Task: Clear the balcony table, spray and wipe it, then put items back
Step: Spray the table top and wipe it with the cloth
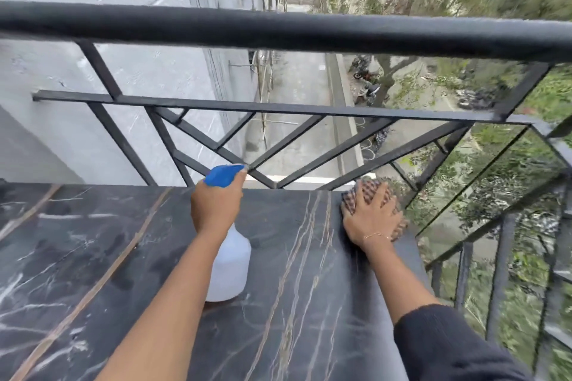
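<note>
Hands (216, 204) on spray bottle (229, 269), cloth (368, 192)

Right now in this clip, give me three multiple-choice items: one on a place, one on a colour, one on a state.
1. Where is the cloth?
A. on the railing
B. at the table's far right corner
C. on the floor

2. What colour is the spray bottle head?
A. red
B. blue
C. green

3. What is the left hand doing?
A. resting flat
B. hanging idle
C. gripping the bottle's neck

Answers:
1 B: the right hand presses it flat on the table there.
2 B: the trigger head is plainly blue.
3 C: its fingers curl round the neck.
</note>
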Demonstrator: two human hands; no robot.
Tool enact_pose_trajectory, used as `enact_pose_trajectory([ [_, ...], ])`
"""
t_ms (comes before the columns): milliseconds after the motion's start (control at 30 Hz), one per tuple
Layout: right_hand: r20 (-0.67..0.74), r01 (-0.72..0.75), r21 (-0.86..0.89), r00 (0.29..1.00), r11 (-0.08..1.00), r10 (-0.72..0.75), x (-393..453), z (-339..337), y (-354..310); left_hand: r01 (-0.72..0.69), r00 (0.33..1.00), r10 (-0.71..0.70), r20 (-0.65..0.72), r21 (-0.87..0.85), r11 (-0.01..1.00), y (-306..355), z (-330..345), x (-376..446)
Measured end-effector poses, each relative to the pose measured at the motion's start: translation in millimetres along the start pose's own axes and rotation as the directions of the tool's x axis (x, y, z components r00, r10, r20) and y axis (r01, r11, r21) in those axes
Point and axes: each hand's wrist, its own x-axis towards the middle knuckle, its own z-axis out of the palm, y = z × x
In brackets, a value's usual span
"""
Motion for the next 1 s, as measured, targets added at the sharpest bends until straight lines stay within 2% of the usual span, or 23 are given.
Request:
enact_pose_trajectory([
  [100,-0.003,0.192,0.005,0.981,0.981,-0.192,-7.5,5.9,-51.9,0.022,1.000,-0.024,-0.018,-0.118,0.993,-1.1,-7.2,2.5],
  [233,0.014,0.405,0.041,0.914,0.913,-0.406,-34.0,13.2,-115.4,0.001,1.000,-0.005,-0.029,-0.140,0.990,-2.2,-8.3,-0.9],
  [367,0.073,0.610,0.037,0.788,0.791,-0.611,-61.1,21.6,-123.5,-0.017,0.999,0.013,-0.038,-0.124,0.992,-0.8,-7.0,-5.9],
  [433,0.059,0.642,0.051,0.762,0.765,-0.644,-67.1,22.5,-104.0,-0.026,0.999,0.020,-0.042,-0.137,0.990,-0.3,-8.0,-8.6],
  [533,0.020,0.527,0.052,0.849,0.848,-0.528,-55.6,15.7,-55.2,-0.020,0.999,0.014,-0.037,-0.154,0.988,-0.7,-10.1,-10.3],
  [600,0.017,0.358,0.037,0.933,0.933,-0.359,-40.5,6.5,-11.0,-0.022,1.000,0.020,-0.015,-0.145,0.989,-1.2,-9.5,-11.4],
  [667,0.033,0.197,0.010,0.980,0.980,-0.197,-29.7,-1.4,30.7,-0.027,1.000,0.027,-0.004,-0.122,0.992,-1.0,-8.5,-10.8],
  [767,0.032,0.043,0.022,0.999,0.999,-0.044,-38.9,-1.2,62.2,-0.034,0.999,0.035,0.008,-0.110,0.993,-2.4,-9.5,-10.8],
  [867,0.006,-0.055,0.037,0.998,0.998,0.055,-62.6,10.7,52.7,-0.041,0.999,0.044,0.022,-0.131,0.991,-6.4,-11.7,-13.1],
  [1000,-0.002,-0.055,0.052,0.998,0.997,0.056,-74.5,22.4,15.4,-0.032,0.998,0.038,0.046,-0.135,0.990,-7.9,-11.2,-16.4],
])
